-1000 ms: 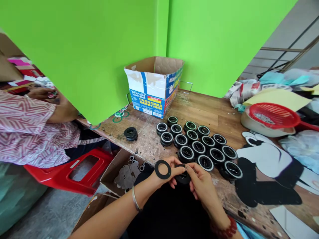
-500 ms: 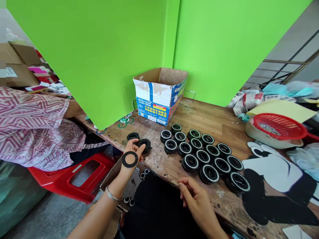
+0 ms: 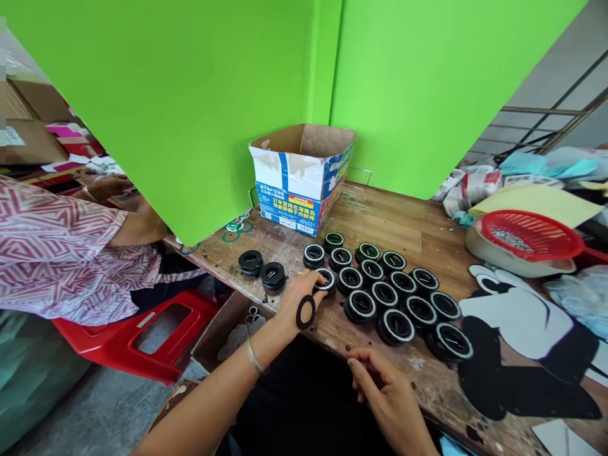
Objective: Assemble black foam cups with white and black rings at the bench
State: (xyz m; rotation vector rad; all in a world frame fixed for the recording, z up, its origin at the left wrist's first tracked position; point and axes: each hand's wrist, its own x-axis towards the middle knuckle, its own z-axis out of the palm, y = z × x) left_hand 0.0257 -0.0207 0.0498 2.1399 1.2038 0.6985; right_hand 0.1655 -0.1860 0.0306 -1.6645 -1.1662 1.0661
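Workshop: worn bench (image 3: 403,234), ring stacks (image 3: 350,278), cardboard cartons (image 3: 294,202).

Ring stacks (image 3: 396,326): black, mostly matt, topped by pale bands we find grainy-looking. Flat ring (image 3: 303,325): black, smooth, matt. Bangle (image 3: 254,358): polished silvery metal. Worktop (image 3: 399,221): wood-grained, scuffed and stained at its near edge. Carton (image 3: 291,199): printed cardboard, glossy outside, dull within. Partition (image 3: 190,95): smooth, low-sheen green; we cannot tell its material. Stool (image 3: 114,335): red plastic, glossy. Sieve (image 3: 546,237): red plastic, perforated. Cut-outs (image 3: 522,316): smooth, matt, black and white. Shirt (image 3: 47,253): patterned cloth, softly creased.
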